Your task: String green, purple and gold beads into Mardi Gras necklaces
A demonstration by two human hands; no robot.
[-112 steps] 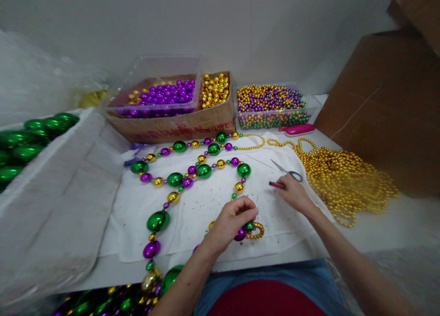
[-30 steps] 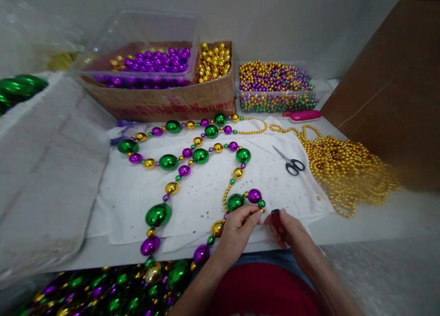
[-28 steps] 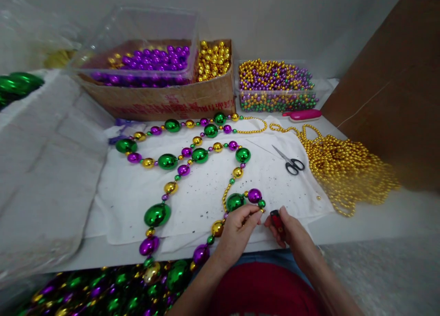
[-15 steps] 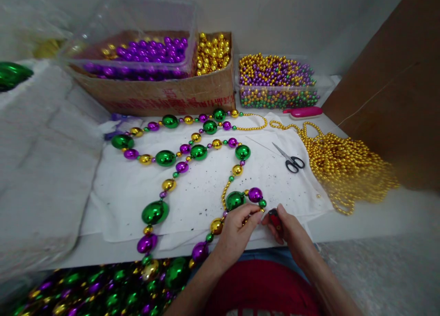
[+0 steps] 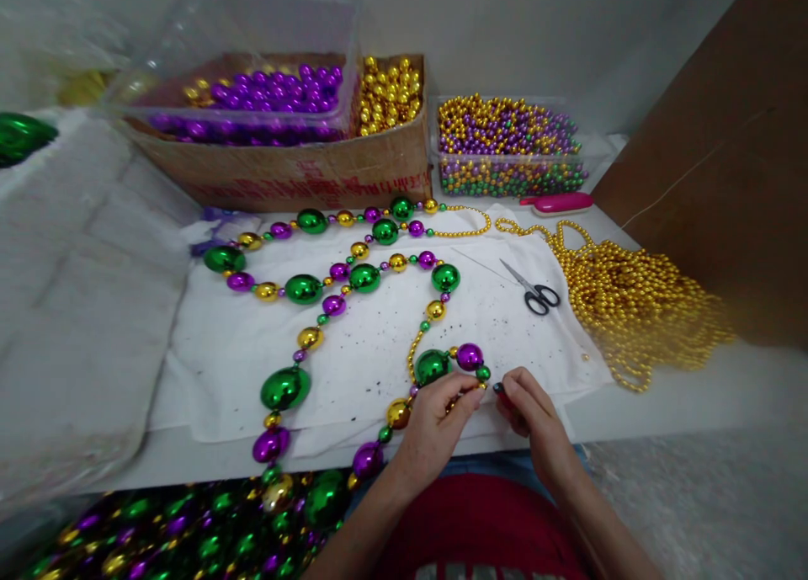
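Note:
A long bead strand [image 5: 303,289] of green, purple and gold balls winds over a white cloth [image 5: 379,344]. My left hand [image 5: 435,424] pinches the strand's end, just below a green ball [image 5: 432,366] and a purple ball [image 5: 469,356]. My right hand [image 5: 530,412] is closed round a small red lighter [image 5: 503,395], its tip held right against the pinched end.
Black-handled scissors [image 5: 534,290] lie on the cloth's right side, beside a heap of gold bead chains [image 5: 637,306]. Behind stand a cardboard box [image 5: 303,172] of purple and gold balls, a clear tub of small mixed beads [image 5: 508,146] and a pink tool [image 5: 559,203]. More beaded strands [image 5: 189,529] pile at my lap.
My right hand picked up the red lighter from beside the scissors and brought it to the strand end. In the last second it edged closer to my left fingers.

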